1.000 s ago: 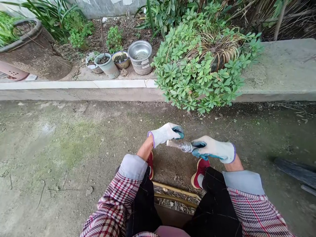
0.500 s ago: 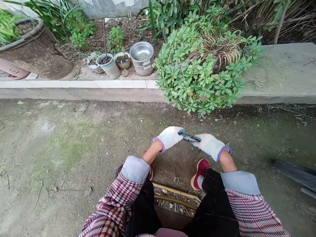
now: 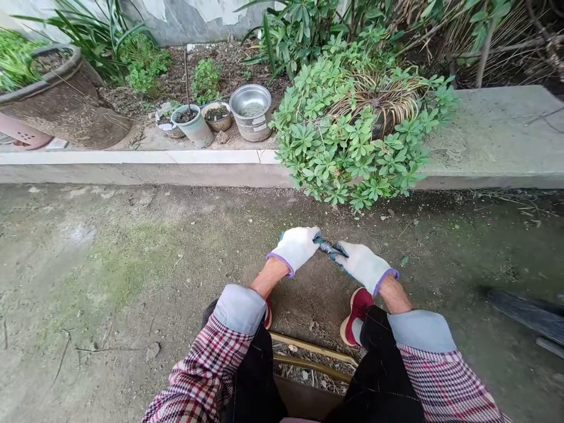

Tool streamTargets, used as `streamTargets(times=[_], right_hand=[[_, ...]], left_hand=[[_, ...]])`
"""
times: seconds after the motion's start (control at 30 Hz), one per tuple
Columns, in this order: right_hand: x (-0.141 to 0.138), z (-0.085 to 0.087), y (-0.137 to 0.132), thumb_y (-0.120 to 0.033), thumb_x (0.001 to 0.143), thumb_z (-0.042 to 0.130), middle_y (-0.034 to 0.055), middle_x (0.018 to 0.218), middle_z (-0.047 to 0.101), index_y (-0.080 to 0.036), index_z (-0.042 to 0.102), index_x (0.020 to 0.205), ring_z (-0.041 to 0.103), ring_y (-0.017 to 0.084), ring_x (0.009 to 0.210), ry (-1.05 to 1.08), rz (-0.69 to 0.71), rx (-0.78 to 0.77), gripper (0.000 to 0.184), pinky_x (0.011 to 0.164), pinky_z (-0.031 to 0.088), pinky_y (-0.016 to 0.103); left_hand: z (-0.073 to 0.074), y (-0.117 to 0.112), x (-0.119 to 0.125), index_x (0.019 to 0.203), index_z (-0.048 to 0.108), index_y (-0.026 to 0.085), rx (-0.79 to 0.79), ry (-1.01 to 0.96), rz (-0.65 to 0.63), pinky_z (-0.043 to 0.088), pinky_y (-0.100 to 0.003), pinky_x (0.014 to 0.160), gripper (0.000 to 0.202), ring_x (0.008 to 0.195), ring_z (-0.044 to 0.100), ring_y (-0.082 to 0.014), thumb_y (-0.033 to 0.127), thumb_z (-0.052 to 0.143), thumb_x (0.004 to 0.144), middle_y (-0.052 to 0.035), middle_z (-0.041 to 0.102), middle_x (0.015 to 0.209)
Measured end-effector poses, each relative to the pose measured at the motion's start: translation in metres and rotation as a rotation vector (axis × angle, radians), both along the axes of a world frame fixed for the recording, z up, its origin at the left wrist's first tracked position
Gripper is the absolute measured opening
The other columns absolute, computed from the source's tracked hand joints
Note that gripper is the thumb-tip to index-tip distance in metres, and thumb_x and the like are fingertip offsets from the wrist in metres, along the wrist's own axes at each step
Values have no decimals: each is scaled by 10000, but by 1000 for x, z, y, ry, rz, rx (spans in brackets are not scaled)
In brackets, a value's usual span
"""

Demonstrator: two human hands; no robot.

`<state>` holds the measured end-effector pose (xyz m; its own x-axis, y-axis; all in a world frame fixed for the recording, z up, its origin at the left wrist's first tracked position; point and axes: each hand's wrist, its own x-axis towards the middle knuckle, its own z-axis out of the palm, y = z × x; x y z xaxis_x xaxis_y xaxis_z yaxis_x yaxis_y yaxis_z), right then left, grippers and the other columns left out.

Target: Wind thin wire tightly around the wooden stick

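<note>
Both my hands wear white knit gloves with blue-green palms and purple cuffs. My left hand (image 3: 296, 247) and my right hand (image 3: 362, 264) meet in front of my knees, each closed on one end of a short silvery, shiny wrapped object (image 3: 329, 248). Only a small middle piece of that object shows between the gloves. Red shoes (image 3: 358, 305) stand on the bare ground below my hands. A leafy green potted bush (image 3: 352, 129) sits just beyond my hands on the concrete ledge.
A concrete ledge (image 3: 493, 141) runs across the view. On it stand a metal pot (image 3: 252, 111), small plant pots (image 3: 192, 123) and a big tilted brown planter (image 3: 61, 100). Bamboo sticks (image 3: 308, 355) lie between my legs. A dark flat object (image 3: 529, 311) lies at the right.
My hands have come together: a second ago my right hand alone held the silvery object with its long end free; now both gloves grip it and most of it is covered.
</note>
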<state>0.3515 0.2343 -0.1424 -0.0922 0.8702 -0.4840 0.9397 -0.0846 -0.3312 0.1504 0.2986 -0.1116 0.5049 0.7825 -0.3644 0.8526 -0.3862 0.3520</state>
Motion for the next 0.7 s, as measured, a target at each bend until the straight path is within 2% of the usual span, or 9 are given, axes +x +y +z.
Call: streamTargets(times=[0.2,0.33,0.43,0.5,0.63,0.7], right_hand=[[-12,10,4,-296,1105,559,157,1196,817,-173,754,1219,762,288,1063,-125,38,-42,258,819,450,344],[-16,16,7,-353,1118,529,152,1187,819,-187,748,1223,767,295,1044,-173,17,-49,294,785,446,353],[-16,23,10,-374,1114,531,162,1215,815,-189,745,1227,765,300,1054,-195,-6,-42,304,766,440,356],[-14,26,12,-377,1119,519,165,1228,813,-190,743,1234,762,297,1059,-206,-23,-29,313,761,437,354],[-8,24,13,-385,1123,524,143,1176,823,-205,757,1181,758,276,1015,-192,-25,-21,300,750,431,342],[-6,21,12,-385,1120,539,133,1133,827,-205,766,1139,754,273,991,-171,-18,-29,290,743,426,340]], left_hand=[[1,4,-4,1159,798,221,1,-44,88,556,-324,943,242,1102,789,-269,249,590,1039,-110,842,1177],[3,2,-6,1148,792,212,-14,-78,126,547,-306,892,256,1025,789,-249,247,555,1059,-98,847,1130],[5,-2,-6,1173,783,207,-4,-94,144,541,-319,918,259,1072,782,-265,246,551,1064,-109,841,1157],[6,-4,-5,1205,774,212,39,-90,132,538,-334,954,255,1116,773,-278,254,567,1064,-116,833,1186],[3,-4,-5,1208,777,199,164,-16,26,515,-390,1043,245,1214,736,-313,207,601,1038,-150,807,1240],[-2,-1,-7,1168,789,187,172,-18,52,517,-398,1025,240,1196,731,-315,183,594,1028,-160,802,1228]])
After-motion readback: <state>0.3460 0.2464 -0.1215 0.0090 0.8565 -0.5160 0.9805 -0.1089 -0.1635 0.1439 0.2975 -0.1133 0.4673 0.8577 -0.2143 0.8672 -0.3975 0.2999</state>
